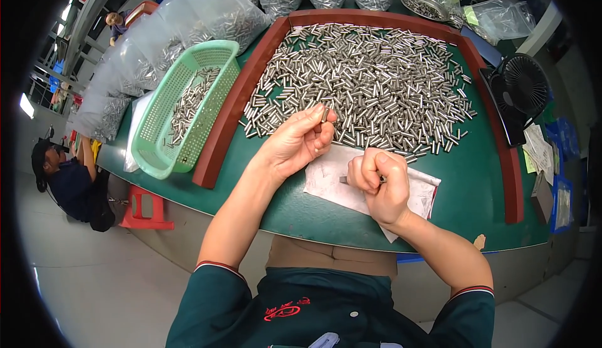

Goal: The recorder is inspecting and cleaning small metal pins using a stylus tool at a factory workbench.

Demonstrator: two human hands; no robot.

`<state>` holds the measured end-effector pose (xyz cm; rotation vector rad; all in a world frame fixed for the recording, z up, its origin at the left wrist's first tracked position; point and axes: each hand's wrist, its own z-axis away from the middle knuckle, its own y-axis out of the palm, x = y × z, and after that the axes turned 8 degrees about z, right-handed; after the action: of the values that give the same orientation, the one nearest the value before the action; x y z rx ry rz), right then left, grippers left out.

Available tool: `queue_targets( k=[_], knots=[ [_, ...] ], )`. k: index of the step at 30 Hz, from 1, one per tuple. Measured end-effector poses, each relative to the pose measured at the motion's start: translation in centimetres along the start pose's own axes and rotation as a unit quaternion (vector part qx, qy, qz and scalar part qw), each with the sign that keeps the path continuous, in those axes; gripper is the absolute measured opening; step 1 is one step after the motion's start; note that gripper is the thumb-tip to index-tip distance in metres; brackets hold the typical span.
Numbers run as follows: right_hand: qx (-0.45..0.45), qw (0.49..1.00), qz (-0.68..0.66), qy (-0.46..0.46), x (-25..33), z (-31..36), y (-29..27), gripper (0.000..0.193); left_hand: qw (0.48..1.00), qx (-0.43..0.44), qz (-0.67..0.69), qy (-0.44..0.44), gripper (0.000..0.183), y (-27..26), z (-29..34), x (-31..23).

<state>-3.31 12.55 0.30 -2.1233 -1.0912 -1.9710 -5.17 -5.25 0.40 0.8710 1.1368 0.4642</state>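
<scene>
My left hand point(300, 139) is raised just above the near edge of a heap of short metal pins point(376, 78). Its thumb and forefinger pinch one small metal pin point(325, 115). To the right and a little nearer, my right hand point(384, 182) is closed over a white paper sheet point(332, 167). A short grey metal tip point(343, 179) pokes out of that fist on its left side; the rest is hidden by the fingers, so its kind cannot be made out. The pins lie scattered on the green tabletop point(301, 213).
A dark red wooden frame point(241, 87) borders the pins. Left of it stands a green plastic basket point(160, 119) with more pins. Clear bags of pins point(219, 9) line the back. A small black fan point(525, 84) is at right. A seated person point(72, 182) is at far left.
</scene>
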Motion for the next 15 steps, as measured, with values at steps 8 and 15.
queue_targets(
  k=[8, 15],
  knots=[
    [0.003, 1.0, 0.019, 0.002, 0.1, -0.1, -0.1, 0.031, 0.978, -0.129, -0.083, 0.143, 0.029, 1.1, 0.2, -0.7],
    [0.004, 1.0, 0.01, 0.002, 0.1, -0.1, 0.0, 0.031, 0.814, -0.208, -0.507, 0.192, 0.012, 0.9, 0.6, -0.6]
  ],
)
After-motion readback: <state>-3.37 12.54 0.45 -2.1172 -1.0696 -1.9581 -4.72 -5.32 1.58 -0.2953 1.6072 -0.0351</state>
